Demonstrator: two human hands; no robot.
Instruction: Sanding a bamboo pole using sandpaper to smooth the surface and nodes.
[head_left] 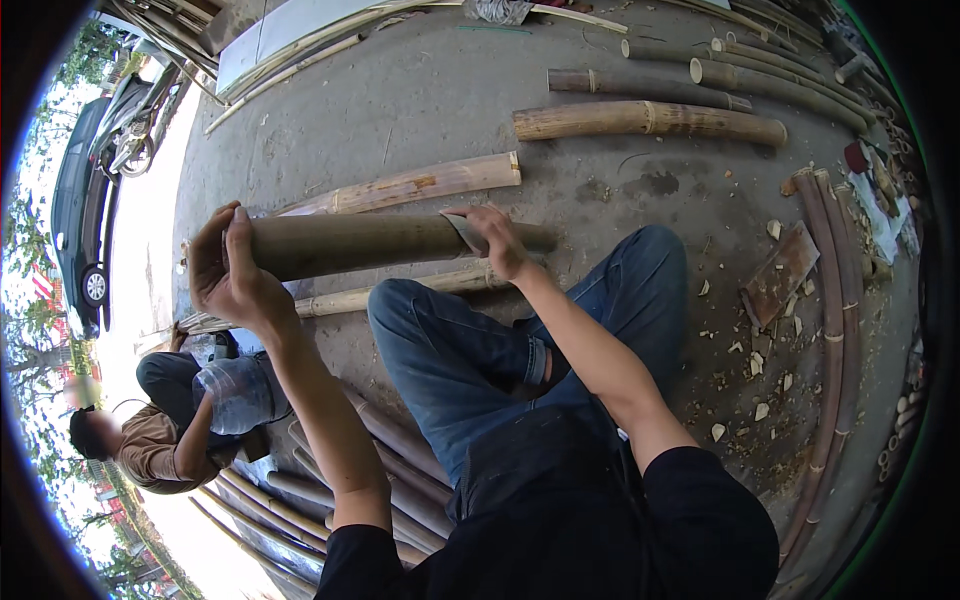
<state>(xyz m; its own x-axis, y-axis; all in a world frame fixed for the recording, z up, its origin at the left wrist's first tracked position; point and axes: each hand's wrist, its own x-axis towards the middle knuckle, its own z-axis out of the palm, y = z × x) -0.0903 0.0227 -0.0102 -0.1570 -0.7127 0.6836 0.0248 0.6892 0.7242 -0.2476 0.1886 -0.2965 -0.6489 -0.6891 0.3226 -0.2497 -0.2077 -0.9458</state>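
Note:
A thick brown bamboo pole (370,243) lies across my lap, level above my knees in blue jeans (450,350). My left hand (228,272) wraps around its left end. Further along the pole, my right hand (492,238) presses a small grey sheet, like sandpaper (465,232), against its surface. Both forearms are bare below black sleeves.
Cut bamboo poles (650,120) lie on the concrete ahead, with more stacked under my left side (400,450). Long curved strips (835,330) and wood chips lie to the right. A person in a brown shirt (150,440) crouches at left with a large clear water jug (235,392). A parked car (80,210) stands beyond.

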